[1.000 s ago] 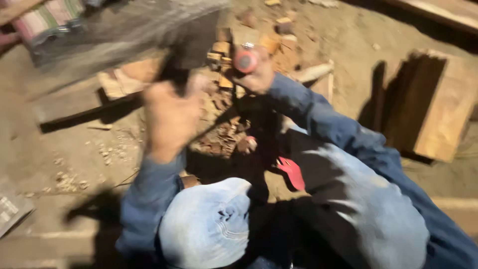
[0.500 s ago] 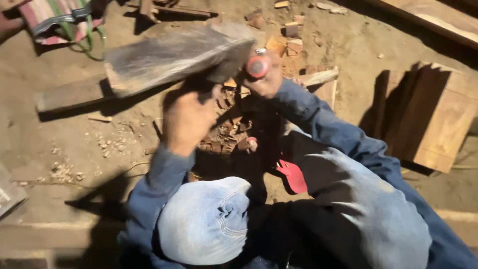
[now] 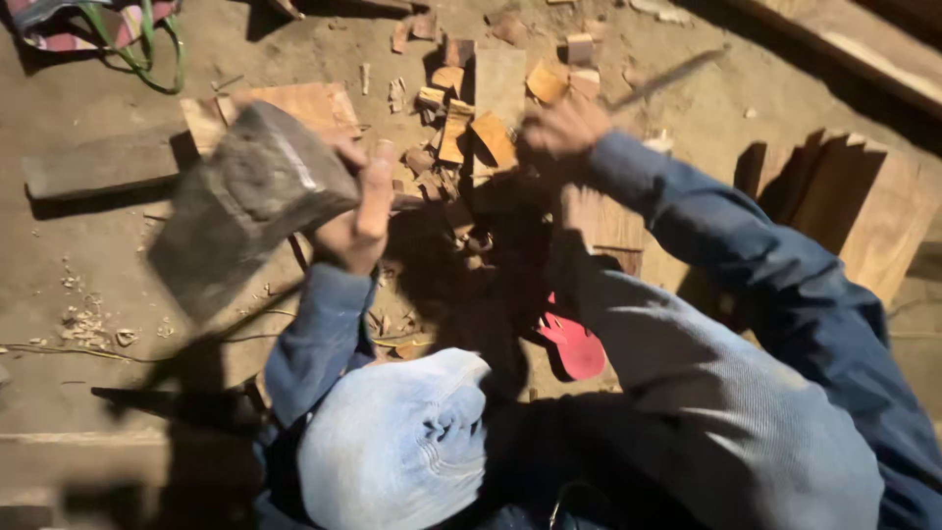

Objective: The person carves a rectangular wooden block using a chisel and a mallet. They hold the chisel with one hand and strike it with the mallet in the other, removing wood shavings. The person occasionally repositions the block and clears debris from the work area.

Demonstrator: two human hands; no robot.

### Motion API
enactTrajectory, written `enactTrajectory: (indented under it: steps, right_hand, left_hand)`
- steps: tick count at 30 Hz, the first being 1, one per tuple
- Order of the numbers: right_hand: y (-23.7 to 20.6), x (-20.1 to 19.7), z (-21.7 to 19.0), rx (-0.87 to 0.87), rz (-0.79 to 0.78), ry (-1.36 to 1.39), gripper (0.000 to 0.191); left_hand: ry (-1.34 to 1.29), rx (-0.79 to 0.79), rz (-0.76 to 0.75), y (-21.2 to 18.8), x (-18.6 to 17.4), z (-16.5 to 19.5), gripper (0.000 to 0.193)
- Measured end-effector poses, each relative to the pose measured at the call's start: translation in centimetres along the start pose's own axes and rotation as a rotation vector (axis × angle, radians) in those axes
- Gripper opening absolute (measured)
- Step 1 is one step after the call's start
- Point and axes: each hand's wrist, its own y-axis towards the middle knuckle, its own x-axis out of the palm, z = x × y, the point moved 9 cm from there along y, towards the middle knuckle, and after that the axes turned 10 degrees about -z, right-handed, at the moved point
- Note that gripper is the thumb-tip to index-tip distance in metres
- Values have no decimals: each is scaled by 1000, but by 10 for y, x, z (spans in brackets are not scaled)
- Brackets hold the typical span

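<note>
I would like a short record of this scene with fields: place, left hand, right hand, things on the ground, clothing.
place: bare dirt ground, lit from above, seen looking down
left hand: left hand grips a heavy grey block of wood, tilted, lifted off the ground
right hand: right hand holds a long thin blade, blurred
things on the ground: heap of small orange wood pieces; flat plank at left; stacked boards at right; red sandal; striped cloth bag at top left
clothing: blue long sleeves, pale blue trousers
</note>
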Motion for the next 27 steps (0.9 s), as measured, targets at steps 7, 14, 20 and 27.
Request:
enactTrajectory:
  steps: [7,14,20,27]
  right_hand:
    - [-36,89,27,26,-62,-24,16]
    - [-19,58,35,163,-167,7,10]
    - [-50,-110,15,60,417,660,30]
    - [-41,-168,-8,-30,775,1701,26]
  left_hand:
    - [-156,-68,175,2,-9,-52,22]
    - [-49,-16,131,-3,-13,-44,32]
    - [-433,-93,76,-1,0,-64,17]
    - [-343,68,-25,-12,10,-83,32]
